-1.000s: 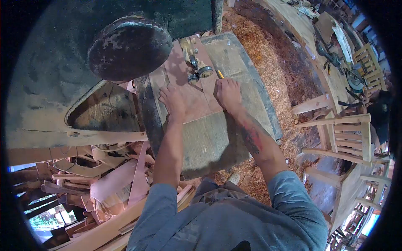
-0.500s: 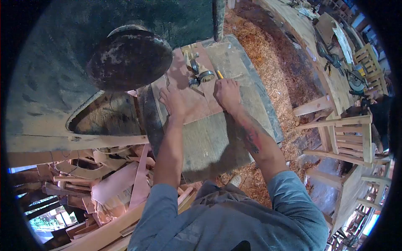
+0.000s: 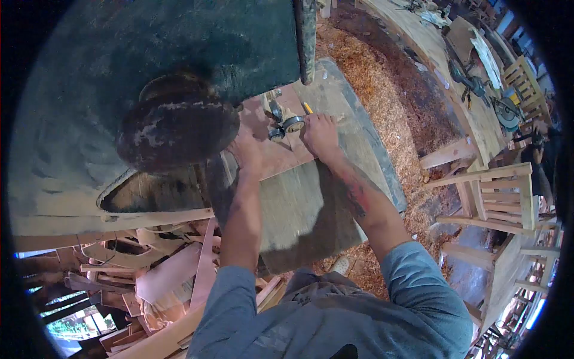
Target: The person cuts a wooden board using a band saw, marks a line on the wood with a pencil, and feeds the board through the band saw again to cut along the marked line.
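A thin reddish wooden board (image 3: 278,160) lies flat on the worn machine table (image 3: 299,218). On its left part rests my left hand (image 3: 246,149), palm down; a dark round knob or disc (image 3: 176,134) hides some of its fingertips. My right hand (image 3: 321,137) presses at the board's right edge, fingers bent and close together. A yellow pencil-like stick (image 3: 308,108) pokes out beyond those fingers. Just past the board's middle, between the hands, sit small round metal rollers (image 3: 293,124), apparently the machine's guide wheels, with the right fingers close beside them.
The large green machine body (image 3: 239,54) rises at the upper left. Wood offcuts (image 3: 170,272) are heaped below it. Shavings (image 3: 365,90) cover the floor to the right, before a long workbench (image 3: 430,72) with a circular saw (image 3: 508,113). A slatted wooden frame (image 3: 496,197) stands at right.
Both hands and the board have moved forward across the table, toward and past the rollers. The yellow stick has moved along with my right hand. My head view has shifted slightly.
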`<move>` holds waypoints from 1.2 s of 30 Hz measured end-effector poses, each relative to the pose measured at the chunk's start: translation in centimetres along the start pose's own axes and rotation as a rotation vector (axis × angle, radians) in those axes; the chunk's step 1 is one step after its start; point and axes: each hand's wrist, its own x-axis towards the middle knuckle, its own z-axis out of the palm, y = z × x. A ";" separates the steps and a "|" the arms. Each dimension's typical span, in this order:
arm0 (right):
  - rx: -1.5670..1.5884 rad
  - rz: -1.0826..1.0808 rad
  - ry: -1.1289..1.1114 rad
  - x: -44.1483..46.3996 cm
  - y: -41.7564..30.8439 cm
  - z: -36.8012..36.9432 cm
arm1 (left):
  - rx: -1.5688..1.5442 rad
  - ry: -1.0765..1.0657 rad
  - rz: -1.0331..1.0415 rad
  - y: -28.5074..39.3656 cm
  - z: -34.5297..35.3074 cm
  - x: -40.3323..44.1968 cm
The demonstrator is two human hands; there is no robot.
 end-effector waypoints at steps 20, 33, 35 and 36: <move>-0.077 -0.055 0.068 3.6 -0.2 0.8 | -0.270 -0.273 -0.125 0.8 -0.7 4.0; -0.041 -0.019 -0.005 3.8 2.9 2.0 | -0.278 -0.209 0.036 -5.2 -2.6 1.4; -0.063 -0.007 -0.025 3.6 2.8 1.4 | -0.270 -0.182 0.076 -6.0 -3.4 0.3; -0.029 -0.042 -0.038 3.4 2.6 0.9 | -0.264 -0.165 0.099 -6.5 -3.7 -0.3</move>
